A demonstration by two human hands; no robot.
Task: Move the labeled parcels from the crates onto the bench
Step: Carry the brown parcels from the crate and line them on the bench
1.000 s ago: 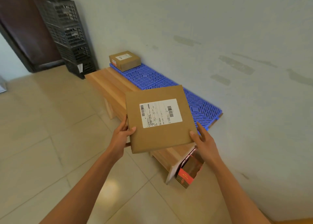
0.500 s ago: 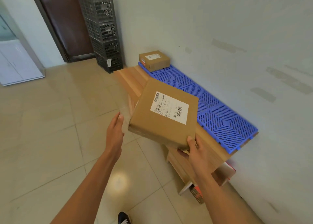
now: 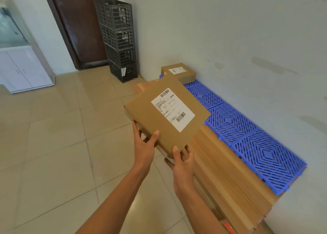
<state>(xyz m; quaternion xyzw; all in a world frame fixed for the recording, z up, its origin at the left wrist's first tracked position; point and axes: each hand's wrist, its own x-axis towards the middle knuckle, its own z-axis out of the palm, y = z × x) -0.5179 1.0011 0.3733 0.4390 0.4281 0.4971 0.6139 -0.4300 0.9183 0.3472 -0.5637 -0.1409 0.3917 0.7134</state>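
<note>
Running along the right of the frame, the wooden surface (image 3: 221, 164) carries blue grid mats (image 3: 247, 133). Black crates (image 3: 120, 39) stack at upper centre. Mid-frame, a labeled parcel (image 3: 159, 117) hangs tilted above it, left hand (image 3: 144, 145) and right hand (image 3: 182, 161) pinching its near edge with curled fingers. A smaller parcel (image 3: 178, 72) sits behind.

Both your bare forearms reach forward from the lower edge, close together. Your left hand (image 3: 144, 146) grips the near edge of the parcel (image 3: 164, 117), thumb on top and fingers (image 3: 136, 129) beneath. Your right hand (image 3: 183, 163) pinches its near corner, thumb on top, fingers curled below.
</note>
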